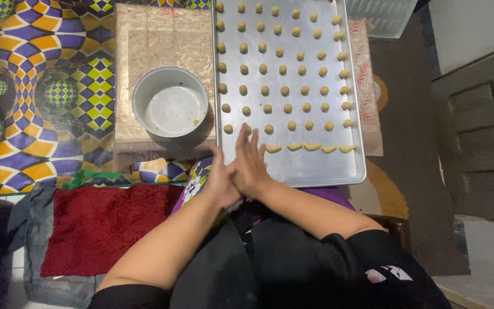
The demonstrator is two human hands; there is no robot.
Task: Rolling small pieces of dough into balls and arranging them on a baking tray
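My left hand (219, 180) and my right hand (250, 165) are pressed flat together, palm to palm, over the near left corner of a metal baking tray (310, 169). Whatever may lie between the palms is hidden. The tray carries several rows of small pale dough balls (285, 90). Along its near side lies a row of crescent-shaped dough pieces (311, 147), just right of my fingertips.
A nearly empty round bowl (170, 102) stands on a low brown stand (144, 40) left of the tray. A red mat (104, 226) lies at the lower left on a patterned floor covering (41, 74). A clear plastic box (381, 14) sits beyond the tray.
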